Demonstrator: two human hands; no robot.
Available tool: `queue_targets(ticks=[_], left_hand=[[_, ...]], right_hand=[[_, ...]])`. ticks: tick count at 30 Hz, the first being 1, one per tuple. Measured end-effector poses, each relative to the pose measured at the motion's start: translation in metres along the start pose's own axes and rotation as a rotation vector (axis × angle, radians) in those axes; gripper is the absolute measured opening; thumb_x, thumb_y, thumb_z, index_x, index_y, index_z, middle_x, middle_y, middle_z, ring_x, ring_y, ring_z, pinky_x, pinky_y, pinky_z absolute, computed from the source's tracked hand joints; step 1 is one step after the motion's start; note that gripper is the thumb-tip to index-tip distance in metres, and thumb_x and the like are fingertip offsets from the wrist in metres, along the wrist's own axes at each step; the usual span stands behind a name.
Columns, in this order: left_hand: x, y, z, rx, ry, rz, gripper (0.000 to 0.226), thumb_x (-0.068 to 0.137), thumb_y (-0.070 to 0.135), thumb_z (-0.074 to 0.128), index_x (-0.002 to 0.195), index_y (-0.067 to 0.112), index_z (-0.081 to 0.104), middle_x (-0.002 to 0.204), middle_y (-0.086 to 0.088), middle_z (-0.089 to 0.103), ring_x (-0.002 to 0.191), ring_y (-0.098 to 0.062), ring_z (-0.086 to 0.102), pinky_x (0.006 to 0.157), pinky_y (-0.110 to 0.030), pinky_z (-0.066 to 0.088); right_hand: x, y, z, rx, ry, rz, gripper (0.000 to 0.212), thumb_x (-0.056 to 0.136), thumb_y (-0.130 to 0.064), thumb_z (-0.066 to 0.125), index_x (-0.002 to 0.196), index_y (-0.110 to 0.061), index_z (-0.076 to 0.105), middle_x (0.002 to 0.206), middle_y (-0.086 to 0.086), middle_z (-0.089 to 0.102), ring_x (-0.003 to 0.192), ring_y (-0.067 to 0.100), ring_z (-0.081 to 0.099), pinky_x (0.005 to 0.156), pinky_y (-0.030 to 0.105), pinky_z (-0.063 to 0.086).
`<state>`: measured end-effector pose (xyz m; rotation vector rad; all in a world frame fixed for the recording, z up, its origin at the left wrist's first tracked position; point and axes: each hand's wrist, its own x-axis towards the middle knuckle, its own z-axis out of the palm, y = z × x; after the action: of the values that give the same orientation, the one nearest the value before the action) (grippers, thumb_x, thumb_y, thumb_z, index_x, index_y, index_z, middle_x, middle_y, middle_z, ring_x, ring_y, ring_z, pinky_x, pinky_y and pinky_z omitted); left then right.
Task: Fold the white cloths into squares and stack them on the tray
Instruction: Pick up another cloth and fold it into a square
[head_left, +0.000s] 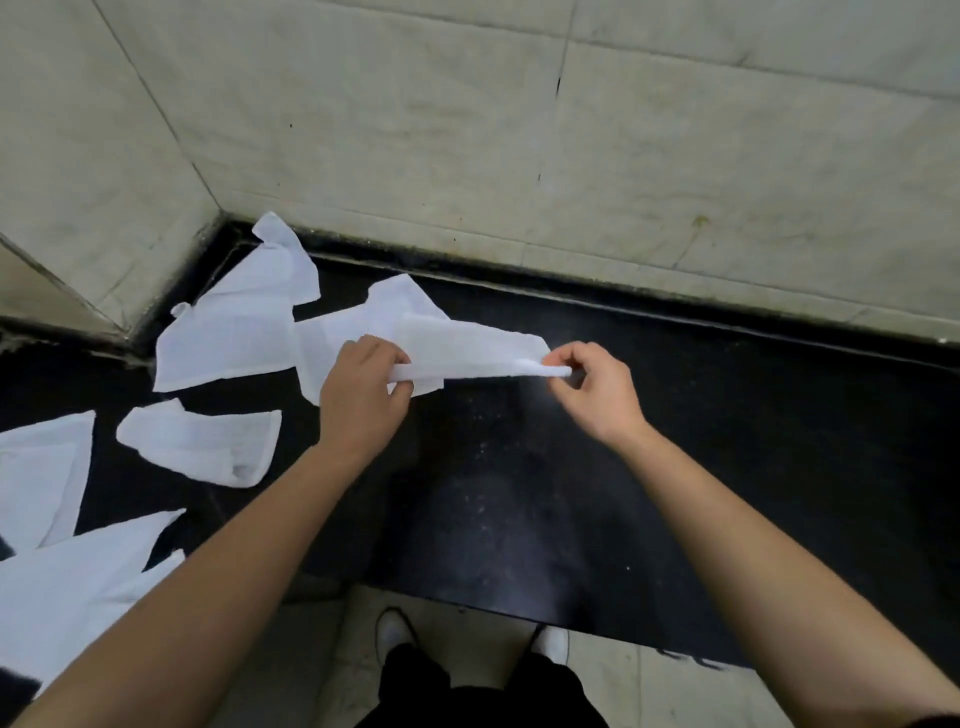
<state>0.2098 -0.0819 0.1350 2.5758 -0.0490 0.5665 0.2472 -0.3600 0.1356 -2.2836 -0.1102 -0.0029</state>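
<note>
Your dark trousers (467, 691) and white shoes (395, 631) show at the bottom, below the table's (675, 441) front edge. Above them, your left hand (363, 395) and right hand (592, 389) each pinch one end of a cloth's (467, 348) near edge, holding it stretched over the black table, near the wall (519, 130). This fold looks barely begun. At least four more cloths (223, 338) lie loose and crumpled to your left, none squared. No tray or stack is in view, so nearly all the work seems left.
</note>
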Motion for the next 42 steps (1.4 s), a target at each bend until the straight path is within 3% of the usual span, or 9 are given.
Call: queue_targets(ticks=[6,13,17,22,28,31,34,38,42], left_hand=[[-0.107,-0.027,0.058,0.057,-0.387,0.094,0.026,0.060,-0.005,0.077,0.078,0.011,0.066,0.084,-0.003,0.064,0.073,-0.027,0.057,0.055,-0.034,0.048],[-0.191,-0.030,0.073,0.067,-0.527,0.050,0.019,0.068,-0.002,0.077,0.078,0.011,0.067,0.086,-0.002,0.066,0.075,-0.023,0.059,0.054,-0.034,0.050],[-0.199,-0.031,0.074,0.069,-0.523,0.052,0.025,0.069,-0.005,0.076,0.088,0.009,0.070,0.089,-0.004,0.067,0.078,-0.024,0.061,0.058,-0.032,0.051],[-0.200,-0.037,0.074,0.084,-0.554,0.068,0.029,0.067,-0.007,0.078,0.093,0.003,0.070,0.094,-0.009,0.065,0.079,-0.025,0.062,0.060,-0.034,0.056],[-0.189,-0.041,0.074,0.195,-0.663,0.229,0.023,0.056,0.000,0.083,0.072,0.008,0.069,0.078,-0.006,0.062,0.065,-0.023,0.058,0.052,-0.033,0.051],[-0.181,-0.038,0.069,0.186,-0.707,0.268,0.012,0.060,0.012,0.074,0.070,0.014,0.067,0.076,-0.001,0.062,0.069,-0.022,0.058,0.054,-0.030,0.046],[-0.164,-0.032,0.060,0.041,-0.668,0.097,0.006,0.074,0.016,0.064,0.080,0.016,0.066,0.080,0.004,0.062,0.078,-0.016,0.056,0.062,-0.028,0.047],[-0.120,-0.020,0.063,-0.158,-0.571,-0.295,0.009,0.086,0.018,0.067,0.093,0.022,0.063,0.085,0.009,0.061,0.080,-0.008,0.055,0.068,-0.026,0.045],[-0.080,-0.022,0.085,-0.367,-0.438,-0.625,0.013,0.088,0.013,0.066,0.098,0.021,0.064,0.089,0.006,0.064,0.084,-0.010,0.062,0.076,-0.024,0.046]], right_hand=[[-0.076,0.085,0.051,-0.202,-0.318,0.192,0.045,0.082,-0.010,0.063,0.123,-0.029,0.064,0.104,-0.006,0.065,0.094,0.016,0.062,0.083,0.027,0.049],[-0.135,0.116,0.068,-0.376,-0.465,0.044,0.043,0.085,-0.018,0.064,0.128,-0.025,0.062,0.111,-0.003,0.064,0.113,0.019,0.049,0.086,0.028,0.045],[-0.145,0.124,0.065,-0.403,-0.463,-0.092,0.037,0.082,-0.023,0.066,0.119,-0.020,0.067,0.112,0.000,0.067,0.116,0.023,0.053,0.093,0.035,0.051],[-0.149,0.126,0.057,-0.497,-0.483,-0.256,0.011,0.080,-0.015,0.070,0.091,-0.017,0.071,0.101,0.004,0.066,0.106,0.026,0.062,0.078,0.041,0.057],[-0.160,0.134,0.049,-0.521,-0.489,-0.367,0.015,0.077,-0.018,0.075,0.092,-0.017,0.075,0.101,0.003,0.066,0.099,0.025,0.065,0.077,0.038,0.058],[-0.159,0.130,0.043,-0.508,-0.547,-0.259,0.019,0.083,-0.026,0.065,0.097,-0.021,0.076,0.105,-0.002,0.067,0.103,0.020,0.061,0.084,0.034,0.055],[-0.148,0.122,0.034,-0.335,-0.496,0.009,0.016,0.082,-0.029,0.064,0.094,-0.027,0.075,0.098,-0.008,0.067,0.093,0.012,0.062,0.079,0.032,0.054],[-0.120,0.119,0.034,0.003,-0.243,0.344,0.011,0.083,-0.023,0.073,0.091,-0.030,0.076,0.089,-0.012,0.072,0.083,0.005,0.066,0.078,0.021,0.053],[-0.089,0.118,0.038,0.192,-0.075,0.521,0.012,0.085,-0.022,0.074,0.095,-0.029,0.077,0.083,-0.008,0.073,0.075,0.004,0.065,0.071,0.010,0.050]])
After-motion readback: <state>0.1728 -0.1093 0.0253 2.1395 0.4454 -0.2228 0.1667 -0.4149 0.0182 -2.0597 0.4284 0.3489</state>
